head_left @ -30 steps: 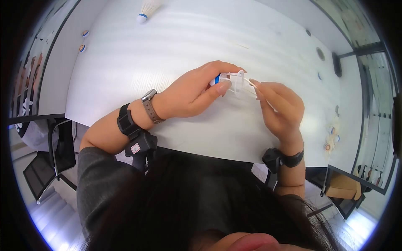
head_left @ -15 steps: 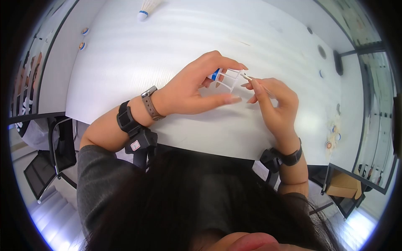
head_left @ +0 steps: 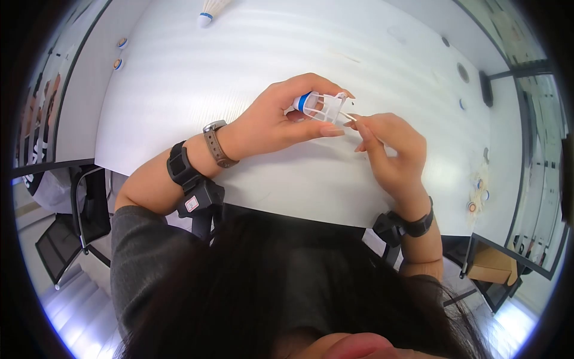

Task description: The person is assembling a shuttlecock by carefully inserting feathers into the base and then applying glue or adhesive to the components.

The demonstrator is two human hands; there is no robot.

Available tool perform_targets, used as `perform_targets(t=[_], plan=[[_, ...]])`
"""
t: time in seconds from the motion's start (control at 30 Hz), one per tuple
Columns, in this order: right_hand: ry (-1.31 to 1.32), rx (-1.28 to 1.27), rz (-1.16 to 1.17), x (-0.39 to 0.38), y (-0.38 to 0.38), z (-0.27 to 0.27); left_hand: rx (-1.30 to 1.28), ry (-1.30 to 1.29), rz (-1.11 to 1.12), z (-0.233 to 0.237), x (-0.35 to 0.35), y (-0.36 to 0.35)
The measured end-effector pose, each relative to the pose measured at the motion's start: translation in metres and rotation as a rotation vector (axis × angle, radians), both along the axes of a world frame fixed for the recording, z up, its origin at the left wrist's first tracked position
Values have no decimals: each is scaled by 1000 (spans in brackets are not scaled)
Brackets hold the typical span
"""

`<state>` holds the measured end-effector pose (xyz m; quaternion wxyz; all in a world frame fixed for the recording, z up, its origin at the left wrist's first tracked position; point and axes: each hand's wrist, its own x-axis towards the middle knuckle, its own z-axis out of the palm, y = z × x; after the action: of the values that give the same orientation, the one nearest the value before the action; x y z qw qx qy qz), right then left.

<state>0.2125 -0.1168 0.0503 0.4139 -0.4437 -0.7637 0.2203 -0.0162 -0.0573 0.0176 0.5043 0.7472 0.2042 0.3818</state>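
My left hand [head_left: 281, 116] is closed around a shuttlecock base [head_left: 303, 102] with a blue band and an open white plastic frame [head_left: 333, 109]. The cork end points left toward my palm, and the ribbed frame faces right between thumb and fingers. My right hand [head_left: 394, 149] pinches a thin pale stick, perhaps a feather shaft [head_left: 348, 117], between thumb and fingertips. Its tip reaches the open right end of the frame. Most of the stick's length is hidden by my right fingers.
A feathered shuttlecock [head_left: 207, 17] lies at the table's far edge. Two small corks [head_left: 118, 63] sit at the far left. Loose feathers and several corks [head_left: 472, 207] lie at the right edge. A cardboard box [head_left: 491, 265] is below on the right.
My left thumb has closed in on the frame, and the shuttlecock base has turned so more of its cork and blue band show. The stick's tip has moved slightly down along the frame's end.
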Motion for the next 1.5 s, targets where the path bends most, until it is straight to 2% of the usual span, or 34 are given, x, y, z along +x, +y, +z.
perform_targets(t=[0.13, 0.23, 0.33, 0.43, 0.57, 0.67, 0.7, 0.8, 0.93, 1.0, 1.03, 1.1, 1.27, 1.3, 1.33, 1.4, 1.47, 1.5], plan=[[-209, 313, 29, 0, 5, 0, -168, 10, -7, 5, -2, 1], [-308, 501, 45, 1, 10, -1, -386, 15, -40, 10, -1, 3], [-300, 463, 50, 1, 9, -1, -430, -52, -32, 8, 1, 4], [-28, 33, 39, 7, -1, -4, -296, -83, -34, 2, 6, 0], [349, -521, 23, 1, -3, 8, -207, 16, -36, 4, 0, -2], [457, -749, 15, 2, -2, 12, -17, 71, -15, 4, -2, -1], [477, -736, 36, 3, -1, 7, 105, 19, 13, 2, 0, 1], [582, -822, 81, 4, 1, 6, 413, 181, 47, 11, -6, 2], [673, -977, 78, 7, 2, 5, 610, 173, 71, 6, -6, 5], [640, -877, 105, 8, 1, 4, 621, 118, 89, 5, -2, 4], [566, -812, 73, 6, 0, 4, 596, 215, 50, 11, -6, 4], [416, -676, 10, 1, -1, 7, 412, 138, 60, 6, -2, 4], [-34, 18, 79, -2, 2, -6, -239, 27, -35, 4, -3, 1], [-136, 176, 88, -2, 5, -7, -207, 41, -22, 5, -4, 1], [-237, 336, 93, 5, 5, -7, -313, 74, -41, 8, 2, 0], [-321, 411, 87, 4, 5, 0, -527, 132, -70, 15, 0, 2], [-347, 420, 86, 4, 3, 1, -522, 107, -115, 13, 0, 4], [-246, 275, 104, 4, 1, -3, -520, 95, -139, 12, 0, 4]])
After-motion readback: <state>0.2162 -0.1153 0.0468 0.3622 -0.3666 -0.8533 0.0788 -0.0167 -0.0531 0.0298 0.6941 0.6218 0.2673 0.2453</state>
